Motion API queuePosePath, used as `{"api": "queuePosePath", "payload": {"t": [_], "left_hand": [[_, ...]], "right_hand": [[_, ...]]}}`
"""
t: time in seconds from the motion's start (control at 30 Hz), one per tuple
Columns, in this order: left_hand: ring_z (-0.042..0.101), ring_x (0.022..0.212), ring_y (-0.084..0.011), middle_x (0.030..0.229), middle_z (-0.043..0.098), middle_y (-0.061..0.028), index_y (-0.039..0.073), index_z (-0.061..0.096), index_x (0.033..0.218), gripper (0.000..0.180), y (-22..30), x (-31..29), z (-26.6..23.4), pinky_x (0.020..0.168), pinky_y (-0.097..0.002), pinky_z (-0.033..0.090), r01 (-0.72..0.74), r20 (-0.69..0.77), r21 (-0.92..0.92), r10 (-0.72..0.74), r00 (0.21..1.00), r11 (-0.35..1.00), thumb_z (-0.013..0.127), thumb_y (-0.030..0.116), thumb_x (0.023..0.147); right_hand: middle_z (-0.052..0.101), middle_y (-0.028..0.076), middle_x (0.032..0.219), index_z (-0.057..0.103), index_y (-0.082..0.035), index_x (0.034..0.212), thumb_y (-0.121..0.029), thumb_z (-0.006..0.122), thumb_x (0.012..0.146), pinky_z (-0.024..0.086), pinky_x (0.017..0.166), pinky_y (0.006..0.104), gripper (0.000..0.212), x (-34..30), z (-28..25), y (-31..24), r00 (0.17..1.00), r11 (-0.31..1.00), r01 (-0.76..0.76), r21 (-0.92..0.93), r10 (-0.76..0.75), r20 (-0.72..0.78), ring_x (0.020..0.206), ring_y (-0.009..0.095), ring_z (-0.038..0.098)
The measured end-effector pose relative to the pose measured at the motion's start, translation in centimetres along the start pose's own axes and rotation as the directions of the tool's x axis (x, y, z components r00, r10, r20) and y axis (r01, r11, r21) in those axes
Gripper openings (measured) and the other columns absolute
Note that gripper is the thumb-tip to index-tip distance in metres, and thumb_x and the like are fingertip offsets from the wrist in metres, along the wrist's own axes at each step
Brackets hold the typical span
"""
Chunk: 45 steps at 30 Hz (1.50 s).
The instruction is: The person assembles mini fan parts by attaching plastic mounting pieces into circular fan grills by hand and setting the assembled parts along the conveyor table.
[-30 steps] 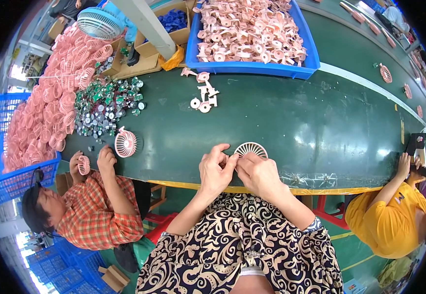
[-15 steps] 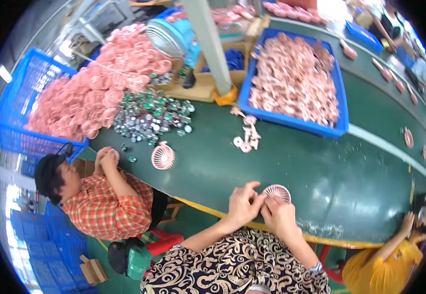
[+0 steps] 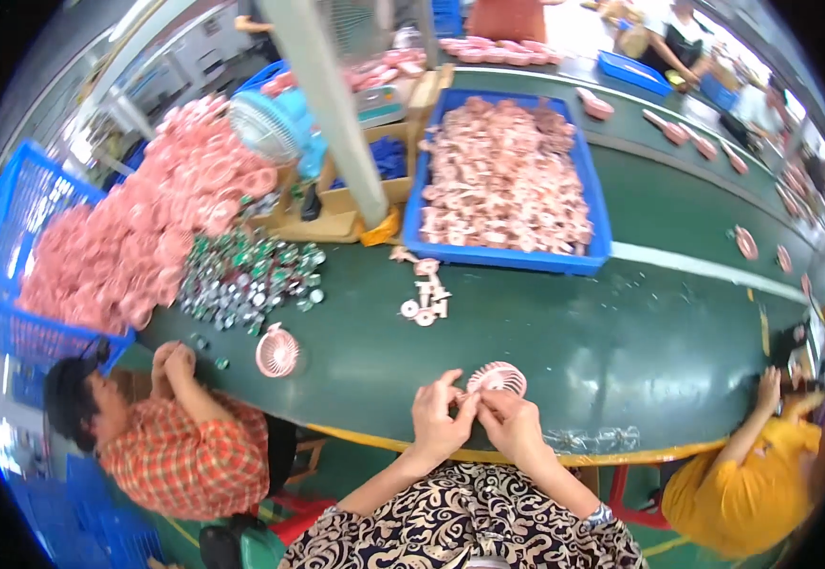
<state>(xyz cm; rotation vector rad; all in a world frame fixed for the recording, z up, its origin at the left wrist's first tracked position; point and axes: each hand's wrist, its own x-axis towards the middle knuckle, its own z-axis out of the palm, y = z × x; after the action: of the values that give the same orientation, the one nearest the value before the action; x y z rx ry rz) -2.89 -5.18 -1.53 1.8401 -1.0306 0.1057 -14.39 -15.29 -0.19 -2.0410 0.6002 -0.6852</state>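
Observation:
A round pink fan grille (image 3: 500, 377) with radiating slats rests at the near side of the green table, just beyond my hands. My right hand (image 3: 515, 427) pinches its near left edge between thumb and fingers. Beside it, my left hand (image 3: 441, 422) has bent fingers, its thumb tip meeting the right fingertips at that same edge. Something small and pinkish shows between the left fingers, too small to name. Further left lies a second pink fan grille (image 3: 278, 353). Beyond my hands is a loose cluster of small pink plastic parts (image 3: 425, 294).
A blue tray (image 3: 517, 258) of small pink parts stands past the cluster, beside a grey post (image 3: 332, 123). Left are a pile of green-and-silver small parts (image 3: 251, 275) and a heap of pink grilles (image 3: 137, 237). Co-workers sit at left, in a checked shirt (image 3: 189, 455), and right, in yellow (image 3: 749, 484).
The whole view has shifted, so the table's contents sit further left and lower. My right hand has slid from over the grille to its near left edge, uncovering more slats.

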Motion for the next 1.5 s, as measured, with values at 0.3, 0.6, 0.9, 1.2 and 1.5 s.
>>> {"api": "queuePosePath", "payload": {"t": [0.3, 0.6, 0.9, 1.2, 1.5], "left_hand": [[0.061, 0.074, -0.0273, 0.075, 0.069, -0.0072, 0.001, 0.061, 0.128, 0.045, 0.6, -0.6, -0.3, 0.076, -0.0422, 0.050, 0.054, 0.123, -0.037, -0.049, 0.991, 0.998, 0.078, 0.010, 0.087], [0.062, 0.076, -0.0268, 0.089, 0.068, -0.0075, -0.002, 0.060, 0.128, 0.051, 0.5, -0.9, -0.5, 0.072, -0.0407, 0.045, -0.350, 0.070, -0.051, 0.353, 0.933, 0.935, 0.081, 0.006, 0.082], [0.065, 0.079, -0.0292, 0.096, 0.071, -0.0104, -0.001, 0.063, 0.125, 0.048, 0.1, -1.7, 0.9, 0.071, -0.0410, 0.049, -0.414, 0.068, -0.136, 0.425, 0.902, 0.900, 0.082, 0.007, 0.081], [0.068, 0.072, -0.0256, 0.086, 0.072, -0.0117, 0.000, 0.063, 0.126, 0.042, 0.9, -0.9, 0.8, 0.066, -0.0358, 0.055, -0.049, 0.208, -0.289, 0.112, 0.972, 0.956, 0.078, 0.006, 0.087], [0.070, 0.077, -0.0311, 0.093, 0.072, -0.0160, -0.001, 0.063, 0.127, 0.047, 1.0, -1.4, 1.5, 0.067, -0.0385, 0.057, -0.305, 0.083, -0.271, 0.338, 0.937, 0.913, 0.081, 0.004, 0.084]], "right_hand": [[0.071, 0.015, 0.089, 0.067, -0.002, 0.091, -0.013, 0.065, 0.092, 0.058, 0.060, 0.0451, 0.011, -0.4, -1.9, 0.1, 0.961, 0.941, 0.230, -0.248, -0.180, 0.208, 0.075, 0.033, 0.071], [0.070, 0.019, 0.078, 0.071, 0.000, 0.097, -0.012, 0.068, 0.091, 0.056, 0.065, 0.0451, 0.014, -2.7, -1.5, -0.9, 0.991, 0.994, -0.109, -0.024, 0.111, 0.069, 0.071, 0.038, 0.070], [0.072, 0.020, 0.083, 0.075, -0.003, 0.095, -0.015, 0.068, 0.090, 0.056, 0.068, 0.0478, 0.015, -4.8, -1.4, -0.7, 0.963, 0.963, -0.268, 0.030, 0.269, -0.015, 0.073, 0.040, 0.071], [0.062, 0.014, 0.080, 0.059, -0.004, 0.086, -0.008, 0.071, 0.087, 0.052, 0.052, 0.0460, 0.012, -4.2, -0.9, -0.5, 0.989, 0.944, 0.058, -0.324, -0.098, -0.109, 0.060, 0.038, 0.064], [0.072, 0.018, 0.080, 0.072, -0.002, 0.093, -0.011, 0.070, 0.089, 0.056, 0.063, 0.0445, 0.010, -4.6, -1.9, -1.5, 0.955, 0.967, -0.254, 0.015, 0.254, -0.151, 0.069, 0.036, 0.071]]}}
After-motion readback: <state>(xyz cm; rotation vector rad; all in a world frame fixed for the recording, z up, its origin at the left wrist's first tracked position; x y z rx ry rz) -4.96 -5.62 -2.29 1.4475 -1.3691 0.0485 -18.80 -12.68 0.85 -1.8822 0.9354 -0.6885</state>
